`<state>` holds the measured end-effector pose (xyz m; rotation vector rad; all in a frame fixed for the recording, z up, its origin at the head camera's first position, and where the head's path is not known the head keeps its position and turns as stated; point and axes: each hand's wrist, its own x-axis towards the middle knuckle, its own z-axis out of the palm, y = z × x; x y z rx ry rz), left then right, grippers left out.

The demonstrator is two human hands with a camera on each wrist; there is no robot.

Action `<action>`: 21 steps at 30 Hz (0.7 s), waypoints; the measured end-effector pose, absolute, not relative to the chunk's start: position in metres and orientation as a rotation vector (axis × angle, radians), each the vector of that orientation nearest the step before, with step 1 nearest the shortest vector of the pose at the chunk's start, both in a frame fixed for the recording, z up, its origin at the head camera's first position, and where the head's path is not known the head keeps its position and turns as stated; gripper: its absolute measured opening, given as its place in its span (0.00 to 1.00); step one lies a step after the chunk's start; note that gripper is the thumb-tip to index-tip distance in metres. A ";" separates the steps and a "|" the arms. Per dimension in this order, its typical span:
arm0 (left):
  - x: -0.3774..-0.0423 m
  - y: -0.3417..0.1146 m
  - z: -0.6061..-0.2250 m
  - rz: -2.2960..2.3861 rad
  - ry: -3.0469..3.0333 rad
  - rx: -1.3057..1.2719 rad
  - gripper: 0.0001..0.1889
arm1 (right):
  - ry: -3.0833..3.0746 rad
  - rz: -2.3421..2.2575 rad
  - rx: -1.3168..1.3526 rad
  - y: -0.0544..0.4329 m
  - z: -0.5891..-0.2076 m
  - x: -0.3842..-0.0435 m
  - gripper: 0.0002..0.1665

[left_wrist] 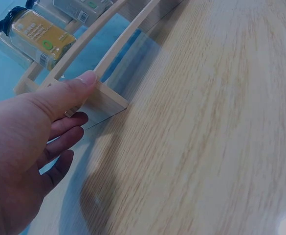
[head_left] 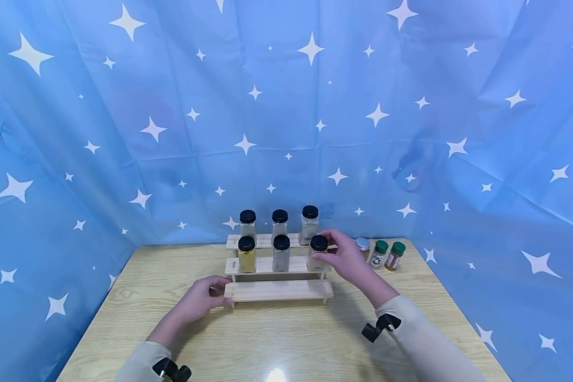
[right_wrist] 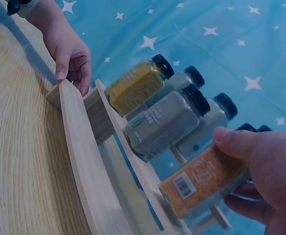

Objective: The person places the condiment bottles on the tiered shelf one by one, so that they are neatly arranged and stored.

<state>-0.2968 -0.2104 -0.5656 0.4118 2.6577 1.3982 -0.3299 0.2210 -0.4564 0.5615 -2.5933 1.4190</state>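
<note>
A three-step wooden rack [head_left: 279, 290] stands on the table. My left hand [head_left: 202, 300] pinches the left end of its lowest step, thumb on top in the left wrist view. On the right of the middle step, my right hand [head_left: 347, 258] holds a black-lidded spice jar [right_wrist: 206, 181] with orange contents, thumb on one side and fingers on the other. Sharing that step are a yellow spice jar [head_left: 246, 261] at the left and a grey spice jar [head_left: 281, 260] in the middle. Three more black-lidded jars, including one at the right [head_left: 309, 228], stand on the top step.
Right of the rack, behind my right hand, stand a silver-lidded jar [head_left: 363, 244] and two green-lidded jars, one [head_left: 378, 254] beside the other [head_left: 394, 257]. A blue star-patterned cloth [head_left: 286, 116] hangs behind the wooden table [head_left: 172, 260].
</note>
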 end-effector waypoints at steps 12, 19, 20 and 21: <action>-0.296 -0.210 -0.565 1.388 2.665 0.404 0.31 | -2.610 1.392 0.556 0.211 -0.460 -0.332 0.32; -0.297 -0.211 -0.566 1.383 2.677 0.403 0.31 | -2.622 1.369 0.559 0.207 -0.462 -0.335 0.32; -0.297 -0.210 -0.566 1.386 2.681 0.408 0.31 | -2.623 1.366 0.557 0.206 -0.462 -0.336 0.32; -0.297 -0.211 -0.567 1.387 2.681 0.414 0.31 | -2.622 1.365 0.556 0.206 -0.463 -0.336 0.32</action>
